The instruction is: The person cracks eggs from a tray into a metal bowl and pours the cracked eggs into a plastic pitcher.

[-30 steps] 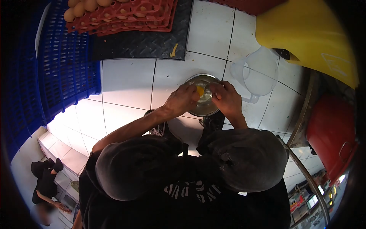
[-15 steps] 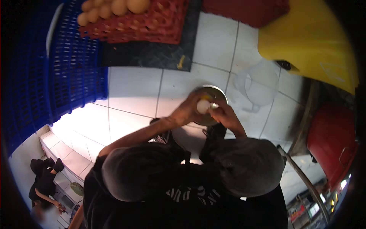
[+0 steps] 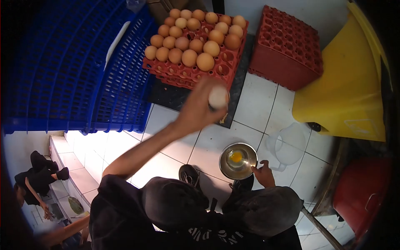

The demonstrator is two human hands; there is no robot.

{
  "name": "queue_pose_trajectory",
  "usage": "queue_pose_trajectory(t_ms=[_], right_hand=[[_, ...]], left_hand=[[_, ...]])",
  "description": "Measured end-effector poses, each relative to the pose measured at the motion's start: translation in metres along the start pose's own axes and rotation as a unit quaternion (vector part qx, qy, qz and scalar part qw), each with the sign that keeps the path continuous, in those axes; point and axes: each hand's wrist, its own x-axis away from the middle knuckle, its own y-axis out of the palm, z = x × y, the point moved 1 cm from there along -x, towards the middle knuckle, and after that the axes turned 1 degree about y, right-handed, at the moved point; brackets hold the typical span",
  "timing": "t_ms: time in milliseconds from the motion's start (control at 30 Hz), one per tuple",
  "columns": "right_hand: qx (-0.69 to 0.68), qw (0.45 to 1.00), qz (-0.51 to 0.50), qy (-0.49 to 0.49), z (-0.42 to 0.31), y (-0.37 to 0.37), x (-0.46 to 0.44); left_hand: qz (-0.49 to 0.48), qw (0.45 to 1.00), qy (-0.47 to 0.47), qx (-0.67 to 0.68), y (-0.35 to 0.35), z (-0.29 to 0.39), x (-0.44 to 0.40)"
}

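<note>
My left hand [image 3: 199,106] is raised in front of the egg stack, fingers wrapped round a pale eggshell [image 3: 218,98] with its whitish side facing up. Below it, on the floor between my shoes, sits a round metal bowl [image 3: 251,149]. A yellow yolk [image 3: 236,156] with clear egg white lies inside. At the bowl's right rim is my right hand [image 3: 264,174]; its thumb reaches the rim and its fingers are apart, holding nothing. Brown eggs [image 3: 189,58] fill much of the top red egg tray [image 3: 225,68], with some pockets bare at the right and front.
Blue plastic crates [image 3: 121,83] stand left, a stack of red trays [image 3: 273,66] back right beside a yellow container [image 3: 333,91]. A translucent plastic jug [image 3: 289,146] is right of the bowl. Further right is a red container [image 3: 360,191]. Another person [image 3: 37,179] is far left.
My left hand has left the bowl and moved up toward the egg trays with the eggshell. My right hand has drawn back to the bowl's rim. The view has tilted up.
</note>
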Motion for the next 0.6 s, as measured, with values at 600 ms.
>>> queue_pose_trajectory(t_ms=[600], right_hand=[[0.001,0.993,0.092,0.075,-0.007,0.014,-0.031]], left_hand=[[0.081,0.981,-0.091,-0.15,-0.043,-0.058,-0.098]])
